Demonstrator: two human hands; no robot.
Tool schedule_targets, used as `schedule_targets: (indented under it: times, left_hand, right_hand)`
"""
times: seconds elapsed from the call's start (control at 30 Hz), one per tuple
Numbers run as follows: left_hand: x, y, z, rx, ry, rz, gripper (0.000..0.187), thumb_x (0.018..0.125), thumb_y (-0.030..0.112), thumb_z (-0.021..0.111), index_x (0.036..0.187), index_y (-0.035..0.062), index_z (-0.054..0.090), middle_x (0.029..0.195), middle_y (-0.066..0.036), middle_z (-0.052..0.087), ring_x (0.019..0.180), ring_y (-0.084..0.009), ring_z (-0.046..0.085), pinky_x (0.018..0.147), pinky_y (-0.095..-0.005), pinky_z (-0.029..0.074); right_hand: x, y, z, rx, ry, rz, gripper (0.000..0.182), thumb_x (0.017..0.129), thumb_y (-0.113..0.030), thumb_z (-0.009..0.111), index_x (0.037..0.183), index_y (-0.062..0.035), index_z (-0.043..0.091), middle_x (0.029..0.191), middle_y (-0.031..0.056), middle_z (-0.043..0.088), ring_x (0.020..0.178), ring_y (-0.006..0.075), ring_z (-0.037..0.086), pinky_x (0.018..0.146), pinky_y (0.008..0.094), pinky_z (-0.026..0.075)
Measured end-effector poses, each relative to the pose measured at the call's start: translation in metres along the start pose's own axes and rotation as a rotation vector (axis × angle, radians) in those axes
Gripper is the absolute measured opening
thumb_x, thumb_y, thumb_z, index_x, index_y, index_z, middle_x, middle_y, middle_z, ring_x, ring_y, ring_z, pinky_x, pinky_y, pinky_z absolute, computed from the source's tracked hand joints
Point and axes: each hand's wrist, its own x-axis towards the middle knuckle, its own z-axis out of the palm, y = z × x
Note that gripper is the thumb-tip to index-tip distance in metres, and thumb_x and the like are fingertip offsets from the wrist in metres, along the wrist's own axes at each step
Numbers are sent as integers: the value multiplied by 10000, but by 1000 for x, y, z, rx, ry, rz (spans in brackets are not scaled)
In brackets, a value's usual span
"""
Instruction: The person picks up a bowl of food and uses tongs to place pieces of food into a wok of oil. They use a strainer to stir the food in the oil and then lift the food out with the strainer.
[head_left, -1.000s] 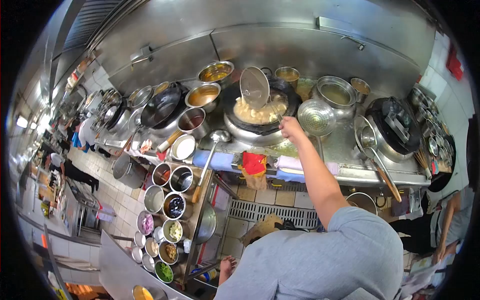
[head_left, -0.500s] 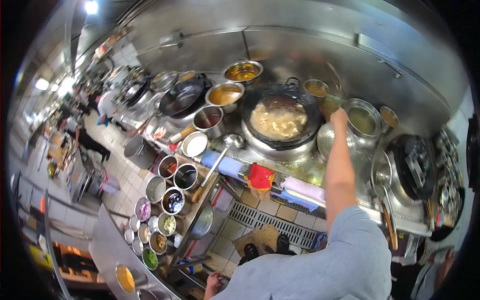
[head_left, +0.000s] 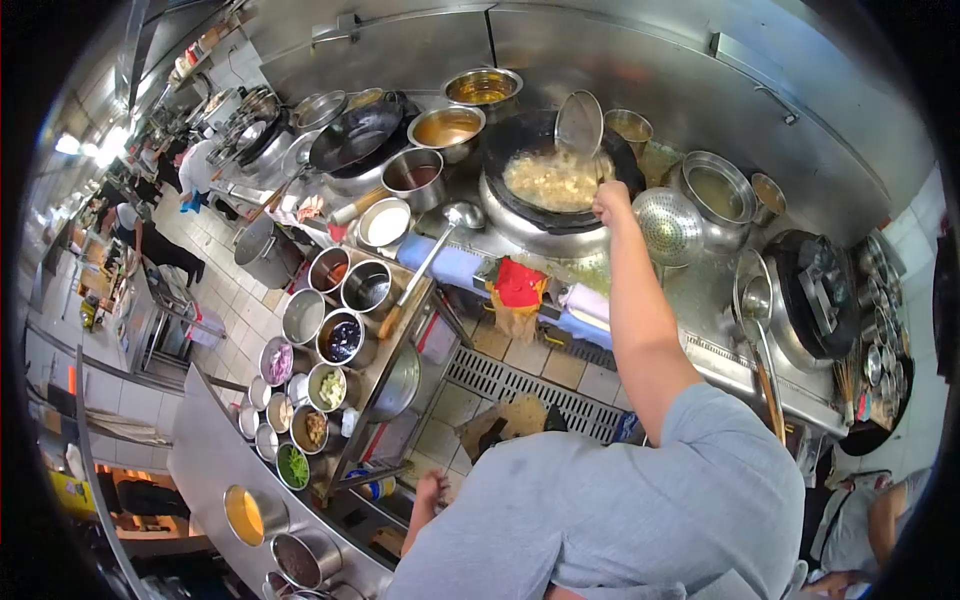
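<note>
Over the large black wok (head_left: 508,145), my right hand (head_left: 611,203) is closed round the handle of a round strainer (head_left: 579,122). The strainer's disc stands tilted above pale, bubbling food (head_left: 550,181) in the wok. A perforated ladle (head_left: 669,228) lies just right of my right wrist. Low beside my body, my left hand (head_left: 431,489) hangs near the rack of metal pots; its fingers look curled, but whether they hold anything is too small to tell.
Seasoning pots (head_left: 344,338) and a long-handled ladle (head_left: 463,215) stand left of the stove. A second wok (head_left: 356,136) is at the back left, another (head_left: 815,295) at the right. People (head_left: 160,245) stand far left; another person (head_left: 885,510) is at lower right.
My right hand has moved left to the wok, bringing the strainer from the back right over the food. My view has shifted slightly, and my left hand appears higher.
</note>
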Motion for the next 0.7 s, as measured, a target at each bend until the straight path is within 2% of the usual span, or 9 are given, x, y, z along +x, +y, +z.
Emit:
schedule_targets:
  times: [0.07,0.3,0.47,0.5,0.53,0.57,0.6,0.63,0.7]
  left_hand:
    - [29,107,61,145,585,-409,263,824,193,453,1065,116,524,923,-53,591,685,-185,558,556,-277,419]
    - [58,150,72,166,477,-216,264,836,95,429,1086,93,513,912,-47,591,756,-166,567,593,-259,433]
    - [-11,75,47,142,499,-356,301,898,262,390,1101,61,486,864,-50,583,664,-172,566,487,-279,417]
    - [-25,69,57,117,514,-430,299,887,248,341,986,65,555,778,-45,593,641,-173,562,477,-280,405]
    - [-57,73,55,859,256,-277,305,866,238,349,814,66,596,725,-60,595,643,-196,566,498,-305,422]
    - [-69,-5,12,884,328,-137,357,862,284,368,725,53,603,699,-71,587,618,-211,556,530,-315,446]
    - [-87,1,15,1517,61,12,289,853,233,414,783,16,591,710,-72,585,640,-206,554,593,-311,466]
    - [-89,1,15,1521,69,3,289,853,233,414,783,16,591,710,-72,585,640,-206,554,593,-311,466]
    - [-137,-6,33,686,557,-347,176,833,100,418,845,-15,552,764,-96,589,711,-186,561,644,-299,473]
  right_hand:
    - [-5,4,5,179,-37,99,43,782,4,401,804,-28,419,556,42,390,361,110,311,303,233,228]
    - [-45,-14,18,675,-114,453,45,799,42,345,805,7,372,691,106,436,420,98,329,335,202,258]
    - [-57,-37,-15,744,-58,329,54,788,52,377,821,10,372,705,113,440,421,89,321,339,197,271]
    - [-61,-47,-23,721,-44,257,73,778,60,404,826,13,375,709,112,438,418,80,315,325,190,267]
    - [-58,-54,-35,660,-54,210,35,793,30,402,817,5,399,699,104,454,407,79,317,316,195,255]
    - [-51,-60,-47,671,-44,201,35,793,30,402,817,5,399,699,104,454,407,79,317,316,195,255]
    - [-41,-64,-60,594,-4,108,24,801,4,397,812,-1,418,669,89,454,402,80,326,312,201,253]
    - [-28,-64,-70,512,26,26,46,809,-22,392,808,-8,436,638,75,455,396,80,335,308,206,250]
    - [16,-57,-86,260,168,-144,101,825,-86,399,765,-41,468,567,20,411,387,65,322,294,213,230]
